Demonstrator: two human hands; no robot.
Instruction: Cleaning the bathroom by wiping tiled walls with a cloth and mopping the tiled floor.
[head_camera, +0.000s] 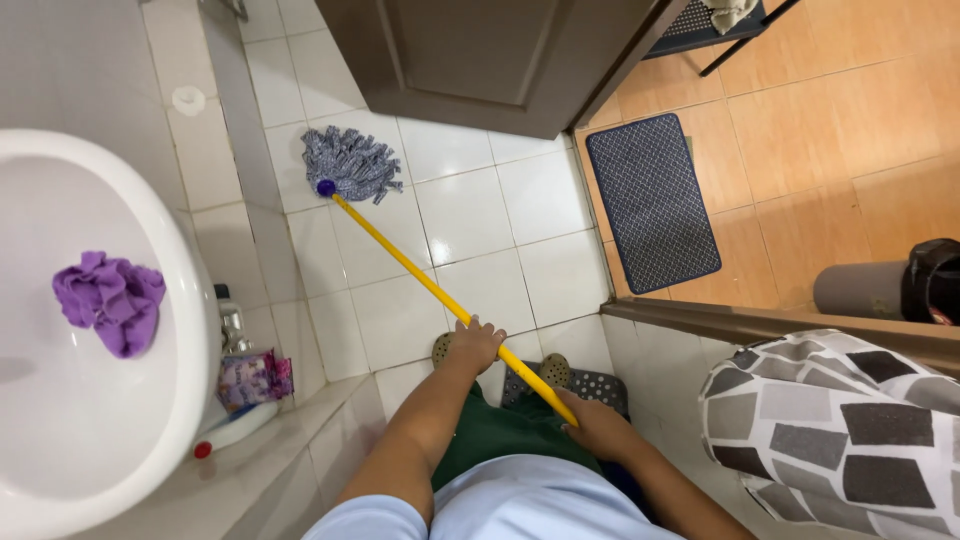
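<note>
A mop with a yellow handle (400, 262) runs from my hands out to its grey string head (350, 162), which lies on the white floor tiles near the wall. My left hand (473, 345) grips the handle farther down the shaft. My right hand (592, 424) holds the handle's near end, close to my body. My feet in sandals stand just beneath my hands.
A white basin (60, 420) at left holds a crumpled purple cloth (112, 300). Bottles and a small packet (252, 378) stand on the ledge below it. A brown door (480, 60) is ahead, a dark doormat (650, 200) on orange tiles at right, a patterned cloth (840, 420) near right.
</note>
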